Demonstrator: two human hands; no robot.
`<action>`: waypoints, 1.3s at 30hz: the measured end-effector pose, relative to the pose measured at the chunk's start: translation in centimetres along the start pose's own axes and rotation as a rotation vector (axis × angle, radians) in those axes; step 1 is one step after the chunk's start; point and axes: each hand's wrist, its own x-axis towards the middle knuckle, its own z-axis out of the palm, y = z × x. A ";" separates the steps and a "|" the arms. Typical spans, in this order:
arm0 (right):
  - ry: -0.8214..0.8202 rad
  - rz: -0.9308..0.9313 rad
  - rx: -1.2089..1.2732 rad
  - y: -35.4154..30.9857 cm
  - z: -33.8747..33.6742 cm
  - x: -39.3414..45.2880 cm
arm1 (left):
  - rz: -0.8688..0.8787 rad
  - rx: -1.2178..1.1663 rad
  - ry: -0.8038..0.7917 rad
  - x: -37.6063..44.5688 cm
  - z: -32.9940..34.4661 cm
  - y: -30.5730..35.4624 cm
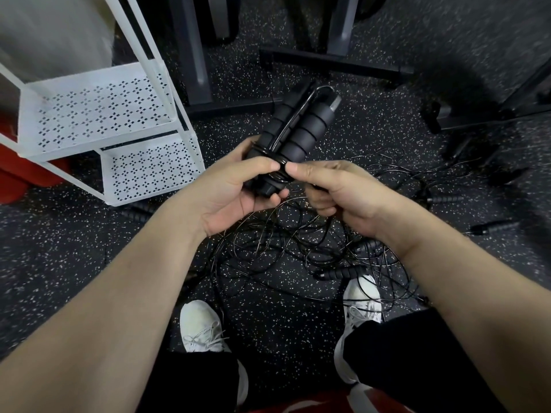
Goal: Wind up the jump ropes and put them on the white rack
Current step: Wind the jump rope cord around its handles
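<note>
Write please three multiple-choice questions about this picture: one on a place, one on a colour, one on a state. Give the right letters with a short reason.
1. Where does the white rack stand?
A. right of the hands
B. left of the hands
C. behind the person

2. What colour are the shoes?
A. white
B. red
C. blue

3. What state are the held handles in?
A. lying on the rack
B. apart on the floor
C. side by side, cord wound round them

Answers:
1 B, its shelves are at upper left.
2 A, both are white on the dark floor.
3 C, the left hand grips the pair while the right hand pinches the cord.
</note>
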 end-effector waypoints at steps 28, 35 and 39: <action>0.088 -0.004 -0.054 0.8 -0.7 0.9 | -0.019 0.388 0.071 -0.4 0.5 0.0; 0.091 0.010 -0.115 1.0 -0.9 0.8 | -0.043 0.401 0.082 -0.1 0.0 -0.4; 0.084 0.019 -0.120 0.9 -1.0 0.8 | -0.058 0.350 0.040 -0.1 -0.2 -0.2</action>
